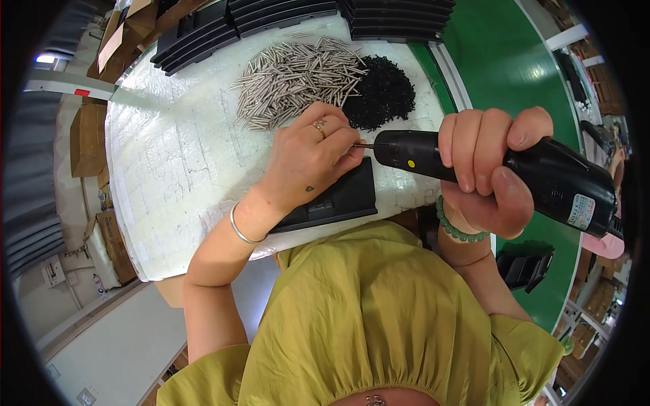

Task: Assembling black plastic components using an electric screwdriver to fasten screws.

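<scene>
My right hand (484, 159) is wrapped around a black electric screwdriver (565, 179), held nearly level and pointing left. Its thin metal bit (364, 145) reaches the fingertips of my left hand (305, 152). Those fingers are pinched together at the bit's end, and whatever they hold is hidden. Below the left hand a flat black plastic part (345, 196) lies at the table's near edge, partly covered by the hand and wrist. Just beyond my hands lie a heap of silvery metal pins (291, 81) and, to its right, a pile of small black pieces, seemingly screws (382, 95).
The work table (183, 169) has a whitish, plastic-covered top. Stacks of black plastic parts (399, 20) line its far edge. A green surface (504, 74) runs along the right, with more black parts (525, 267) low on it. Cardboard boxes (91, 139) stand at the left.
</scene>
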Demonstrator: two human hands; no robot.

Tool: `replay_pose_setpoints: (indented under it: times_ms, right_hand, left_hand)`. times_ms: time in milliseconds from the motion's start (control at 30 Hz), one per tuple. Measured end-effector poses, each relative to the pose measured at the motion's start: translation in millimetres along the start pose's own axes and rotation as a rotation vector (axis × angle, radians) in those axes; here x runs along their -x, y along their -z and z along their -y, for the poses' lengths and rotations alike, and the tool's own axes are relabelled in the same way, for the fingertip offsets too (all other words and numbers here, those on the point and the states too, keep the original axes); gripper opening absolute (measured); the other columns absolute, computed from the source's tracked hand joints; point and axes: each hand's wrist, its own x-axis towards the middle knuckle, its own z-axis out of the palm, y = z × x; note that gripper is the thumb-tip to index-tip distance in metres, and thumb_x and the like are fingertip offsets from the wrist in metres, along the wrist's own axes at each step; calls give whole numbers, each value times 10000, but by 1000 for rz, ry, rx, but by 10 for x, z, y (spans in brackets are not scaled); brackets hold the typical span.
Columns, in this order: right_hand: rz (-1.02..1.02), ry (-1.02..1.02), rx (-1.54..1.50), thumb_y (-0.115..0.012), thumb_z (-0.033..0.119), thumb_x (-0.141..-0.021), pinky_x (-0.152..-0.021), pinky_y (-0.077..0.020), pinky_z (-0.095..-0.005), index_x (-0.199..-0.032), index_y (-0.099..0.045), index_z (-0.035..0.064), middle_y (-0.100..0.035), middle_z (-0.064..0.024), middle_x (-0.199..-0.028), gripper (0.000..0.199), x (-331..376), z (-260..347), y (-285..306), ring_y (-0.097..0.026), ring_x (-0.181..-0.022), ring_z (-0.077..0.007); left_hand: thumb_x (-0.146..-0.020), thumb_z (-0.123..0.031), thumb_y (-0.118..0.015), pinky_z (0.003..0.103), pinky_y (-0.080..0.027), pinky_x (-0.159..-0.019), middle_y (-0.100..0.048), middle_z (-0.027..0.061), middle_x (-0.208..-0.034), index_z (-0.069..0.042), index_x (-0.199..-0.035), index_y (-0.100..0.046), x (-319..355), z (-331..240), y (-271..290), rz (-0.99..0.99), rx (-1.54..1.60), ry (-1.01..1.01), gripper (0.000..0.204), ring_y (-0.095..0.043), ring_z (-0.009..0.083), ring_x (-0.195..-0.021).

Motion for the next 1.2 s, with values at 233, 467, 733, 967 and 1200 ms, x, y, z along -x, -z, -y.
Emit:
replay_pose_setpoints:
  times_ms: [233,467,733,967,1200]
  right_hand:
    - [93,-44,113,-540,91,-782,-594,-374,-258,-992,-398,107,-463,26,-627,254,22,56,-95,-449,-526,-88]
    - [246,-53,147,-684,15,-754,-523,-423,-323,-968,-454,79,-521,-31,-601,322,99,-23,-204,-493,-484,-174]
    - [-39,-130,179,-633,124,-778,-579,-385,-297,-942,-377,104,-450,6,-588,304,134,-145,-378,-404,-476,-126]
    - [-89,-73,144,-630,146,-752,-564,-379,-287,-939,-362,104,-437,8,-567,330,127,-135,-260,-422,-480,-117]
    - [-85,-82,117,-633,141,-761,-574,-376,-288,-943,-360,106,-440,6,-585,330,141,-124,-234,-419,-487,-116]
  left_hand:
    - [-643,-90,-722,291,-495,-529,-564,5,-738,-83,-747,-608,53,28,15,22,16,-22,155,-588,175,-807]
    - [-675,-103,-673,297,-501,-559,-563,36,-768,-60,-762,-581,208,-52,136,131,-127,-58,134,-575,209,-918]
    - [-692,-99,-721,326,-498,-631,-617,53,-817,-75,-852,-652,265,66,352,-49,-24,201,176,-588,250,-864]
    - [-709,-72,-715,344,-474,-663,-629,92,-750,-42,-798,-689,656,781,659,12,-233,598,98,-569,256,-722]
    - [-711,-72,-704,327,-481,-645,-633,82,-732,-58,-800,-692,585,725,599,132,-357,577,91,-584,252,-719]
